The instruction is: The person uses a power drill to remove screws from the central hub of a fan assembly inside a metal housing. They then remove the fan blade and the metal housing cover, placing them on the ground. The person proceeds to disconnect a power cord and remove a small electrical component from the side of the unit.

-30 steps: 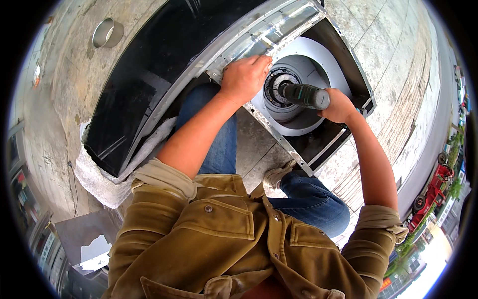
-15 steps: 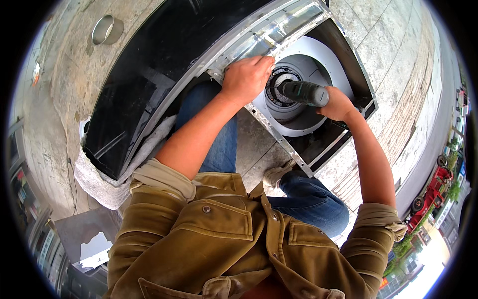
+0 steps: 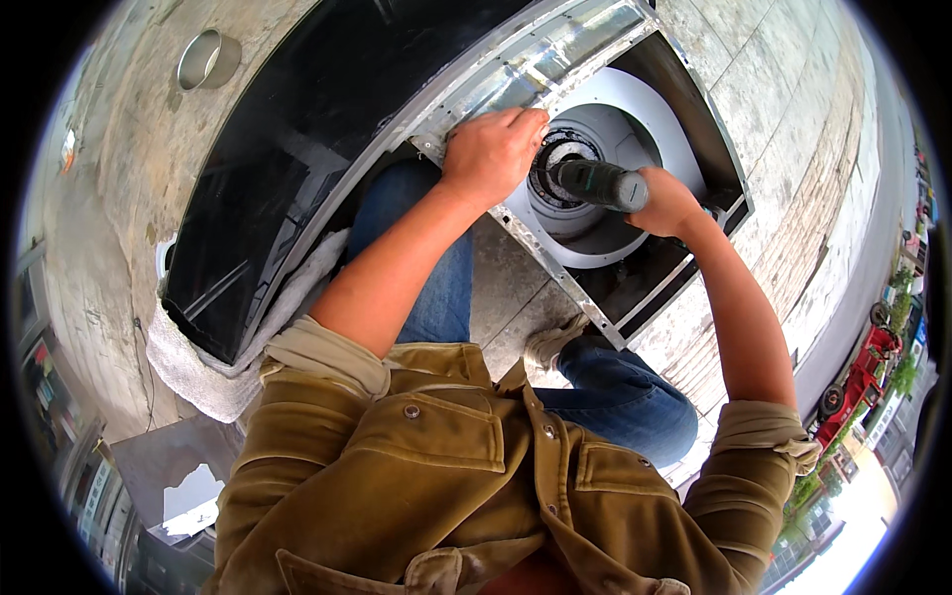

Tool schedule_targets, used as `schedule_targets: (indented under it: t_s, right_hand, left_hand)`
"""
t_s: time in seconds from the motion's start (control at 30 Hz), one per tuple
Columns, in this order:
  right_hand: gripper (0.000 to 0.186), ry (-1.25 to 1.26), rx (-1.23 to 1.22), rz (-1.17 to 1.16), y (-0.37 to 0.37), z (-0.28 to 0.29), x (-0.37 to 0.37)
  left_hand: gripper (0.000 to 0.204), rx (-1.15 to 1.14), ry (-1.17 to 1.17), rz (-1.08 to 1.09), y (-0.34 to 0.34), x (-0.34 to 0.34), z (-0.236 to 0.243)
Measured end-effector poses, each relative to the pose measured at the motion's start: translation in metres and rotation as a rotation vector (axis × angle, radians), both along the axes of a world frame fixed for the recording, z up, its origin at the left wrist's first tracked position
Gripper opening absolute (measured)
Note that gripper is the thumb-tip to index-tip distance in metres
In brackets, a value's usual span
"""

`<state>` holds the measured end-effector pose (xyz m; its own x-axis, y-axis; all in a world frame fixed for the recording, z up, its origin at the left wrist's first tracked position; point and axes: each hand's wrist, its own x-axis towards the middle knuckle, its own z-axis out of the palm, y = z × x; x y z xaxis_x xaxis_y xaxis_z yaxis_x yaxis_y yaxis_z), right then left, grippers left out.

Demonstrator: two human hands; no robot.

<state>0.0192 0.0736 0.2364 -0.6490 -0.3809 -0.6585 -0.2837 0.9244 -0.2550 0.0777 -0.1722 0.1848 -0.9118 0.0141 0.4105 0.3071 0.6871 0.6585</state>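
Note:
My right hand is wrapped round the handle of a dark green-grey power drill. The drill's front end points down into the dark, dirty round hub in the middle of a pale grey round fan housing; the tip of its bit is hard to make out. That housing sits inside an open metal box frame, joined to a long glossy black panel. My left hand grips the frame's edge beside the hub, fingers curled over the rim and partly hidden.
A grey-white cloth lies under the panel's near left end. On the concrete floor at the far left stands a round metal ring. A flat grey sheet is at the lower left. My knees flank the frame's near side.
The drill and my right hand have shifted very slightly to the left. The light and dark pattern at the hub looks different. My left hand keeps its place on the frame.

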Motion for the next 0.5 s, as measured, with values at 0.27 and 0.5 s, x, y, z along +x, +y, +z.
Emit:
schedule_targets:
  t_s: [0.27, 0.5]
  right_hand:
    - [0.036, -0.069, 0.125, 0.019, -0.016, 0.007, -0.002]
    - [0.028, -0.051, 0.146, 0.096, -0.025, 0.010, -0.007]
  left_hand:
    - [0.010, 0.054, -0.022, -0.005, 0.001, 0.000, 0.003]
    - [0.011, 0.101, -0.036, -0.001, 0.000, 0.002, 0.004]
